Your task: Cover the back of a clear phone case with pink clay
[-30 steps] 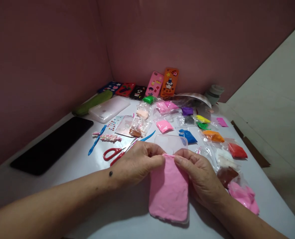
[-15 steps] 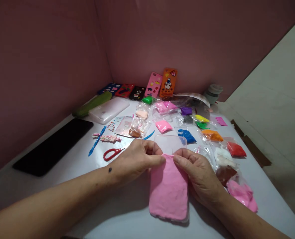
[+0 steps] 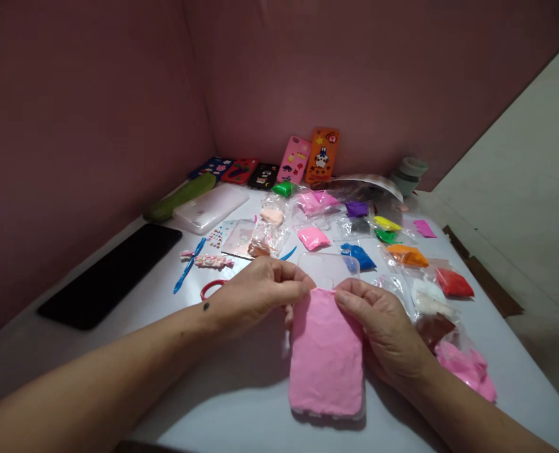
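A clear phone case is held above the white table, its lower part covered by a sheet of pink clay. The top end of the case shows bare and see-through. My left hand pinches the clay's upper edge at its left corner, thumb on top. On the right, my right hand pinches the same edge with thumb and forefinger, its other fingers partly hidden behind the case. A narrow strip of clay edge shows between the two thumbs.
Bagged clays, among them blue, orange and red, lie behind and right. Red scissors, a blue tool and a black phone lie left. Decorated cases, including an orange one, stand by the pink wall.
The whole view has shifted slightly, so the table items appear a little further right. Both hands still pinch the clay edge; my left hand now covers more of the scissors.
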A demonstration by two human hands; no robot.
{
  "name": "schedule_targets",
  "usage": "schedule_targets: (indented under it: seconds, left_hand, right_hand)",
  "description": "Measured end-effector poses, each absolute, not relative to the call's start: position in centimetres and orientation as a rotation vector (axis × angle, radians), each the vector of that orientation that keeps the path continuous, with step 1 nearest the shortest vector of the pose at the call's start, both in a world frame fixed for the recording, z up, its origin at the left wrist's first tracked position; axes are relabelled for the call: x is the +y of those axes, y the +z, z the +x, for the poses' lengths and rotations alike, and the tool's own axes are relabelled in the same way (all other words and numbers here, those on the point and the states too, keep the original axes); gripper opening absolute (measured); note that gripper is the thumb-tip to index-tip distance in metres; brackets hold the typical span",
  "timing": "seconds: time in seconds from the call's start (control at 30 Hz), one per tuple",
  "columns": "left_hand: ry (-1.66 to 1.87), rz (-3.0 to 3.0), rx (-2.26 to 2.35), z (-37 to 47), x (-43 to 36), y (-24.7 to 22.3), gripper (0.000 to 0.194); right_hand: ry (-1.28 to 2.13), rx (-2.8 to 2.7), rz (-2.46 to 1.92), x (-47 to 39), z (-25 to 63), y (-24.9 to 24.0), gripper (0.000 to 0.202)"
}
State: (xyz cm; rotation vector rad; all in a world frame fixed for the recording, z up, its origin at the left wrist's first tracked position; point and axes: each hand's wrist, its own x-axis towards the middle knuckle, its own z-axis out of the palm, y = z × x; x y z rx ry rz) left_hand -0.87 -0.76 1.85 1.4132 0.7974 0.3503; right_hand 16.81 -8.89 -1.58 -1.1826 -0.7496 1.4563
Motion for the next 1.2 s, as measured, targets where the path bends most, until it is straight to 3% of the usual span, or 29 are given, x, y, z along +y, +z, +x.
schedule_targets:
  seconds: [0.4,0.83,1.2]
  left_hand:
    - [0.337,1.434,0.882,-0.6,-1.2,2.1,0.004]
    - [0.326,1.394,0.708,-1.1,-0.4,1.6,0.015]
    - [0.315,1.44,0.951,0.1,-1.9,1.6,0.025]
  right_hand:
    - [1.441,-0.757,-1.173,-8.9,16.7,-1.5,0.024]
    - [1.467,-0.711,-1.146,-8.8,16.7,-1.3,0.025]
    - [1.495,-0.889,-1.137,-9.3,16.5,-2.1,0.022]
